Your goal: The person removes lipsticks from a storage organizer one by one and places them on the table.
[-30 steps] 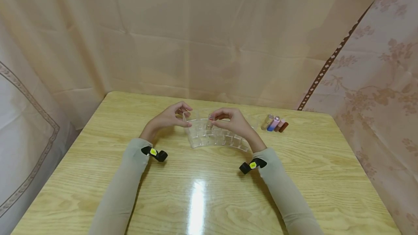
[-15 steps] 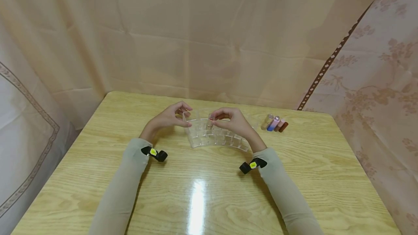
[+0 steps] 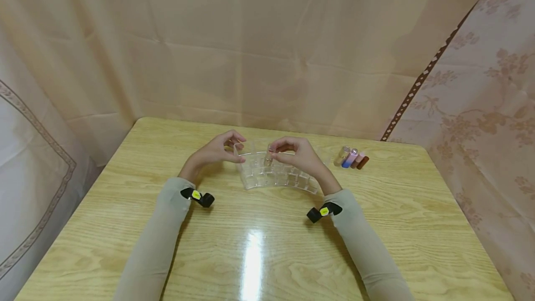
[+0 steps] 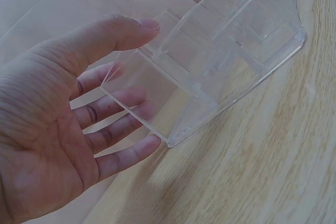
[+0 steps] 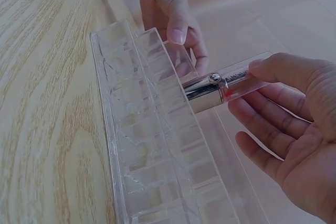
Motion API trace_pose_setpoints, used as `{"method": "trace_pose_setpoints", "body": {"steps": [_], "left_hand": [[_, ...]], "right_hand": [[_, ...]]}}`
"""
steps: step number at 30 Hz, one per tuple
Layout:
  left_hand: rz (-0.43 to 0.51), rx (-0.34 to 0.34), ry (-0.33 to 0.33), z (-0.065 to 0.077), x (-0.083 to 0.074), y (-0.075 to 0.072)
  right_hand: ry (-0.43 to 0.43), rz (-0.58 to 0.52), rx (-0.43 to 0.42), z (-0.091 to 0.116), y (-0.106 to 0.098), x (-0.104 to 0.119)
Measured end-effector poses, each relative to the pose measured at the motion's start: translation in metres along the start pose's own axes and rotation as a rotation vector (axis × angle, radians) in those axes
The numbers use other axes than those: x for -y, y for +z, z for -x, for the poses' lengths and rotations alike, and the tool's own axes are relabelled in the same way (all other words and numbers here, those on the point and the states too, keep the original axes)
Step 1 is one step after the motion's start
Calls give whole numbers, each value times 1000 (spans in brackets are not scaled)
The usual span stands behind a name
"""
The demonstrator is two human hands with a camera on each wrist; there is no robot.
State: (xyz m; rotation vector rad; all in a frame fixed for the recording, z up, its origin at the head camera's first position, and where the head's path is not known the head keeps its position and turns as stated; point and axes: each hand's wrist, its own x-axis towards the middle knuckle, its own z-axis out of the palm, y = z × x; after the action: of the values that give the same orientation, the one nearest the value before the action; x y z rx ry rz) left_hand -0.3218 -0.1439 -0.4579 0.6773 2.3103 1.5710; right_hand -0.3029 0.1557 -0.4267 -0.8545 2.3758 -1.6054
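A clear acrylic lipstick organizer [image 3: 261, 181], curved and stepped with rows of compartments, stands on the table. My left hand [image 3: 217, 149] holds its left end; in the left wrist view the thumb lies at the top edge and the fingers [image 4: 126, 153] spread behind the transparent side wall. Between thumb and fingers, my right hand [image 3: 298, 154] pinches the clear cap of a lipstick [image 5: 207, 93]. The lipstick has a shiny silver base and a touch of red inside the cap. Its lower end sits in a compartment of the back row, toward the left end.
To the right of the organizer, several lipstick tubes lie side by side: a gold one [image 3: 341, 156], a pink and blue one [image 3: 350, 158], and pink and brown ones [image 3: 362, 162]. Behind the wooden table [image 3: 209, 254] hangs a beige curtain [image 3: 267, 59].
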Motion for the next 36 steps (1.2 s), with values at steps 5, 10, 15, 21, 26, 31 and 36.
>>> {"method": "trace_pose_setpoints", "body": {"steps": [5, 10, 15, 21, 26, 31, 36], "left_hand": [[-3, -4, -4, 0, 1, 0], [1, -4, -2, 0, 0, 0], [-3, -3, 5, 0, -1, 1], [-13, 0, 3, 0, -1, 0], [-13, 0, 9, 0, -1, 0], [-5, -1, 7, -1, 1, 0], [9, -2, 2, -1, 2, 0]], "right_hand": [[-12, 0, -8, 0, -2, 1], [-19, 2, -11, 1, -3, 2], [-10, -6, -12, 2, -6, 4], [-8, -20, -7, 4, -10, 6], [-11, -12, -3, 4, -15, 6], [10, -13, -8, 6, -22, 8], [11, -44, -10, 7, -26, 8]]}}
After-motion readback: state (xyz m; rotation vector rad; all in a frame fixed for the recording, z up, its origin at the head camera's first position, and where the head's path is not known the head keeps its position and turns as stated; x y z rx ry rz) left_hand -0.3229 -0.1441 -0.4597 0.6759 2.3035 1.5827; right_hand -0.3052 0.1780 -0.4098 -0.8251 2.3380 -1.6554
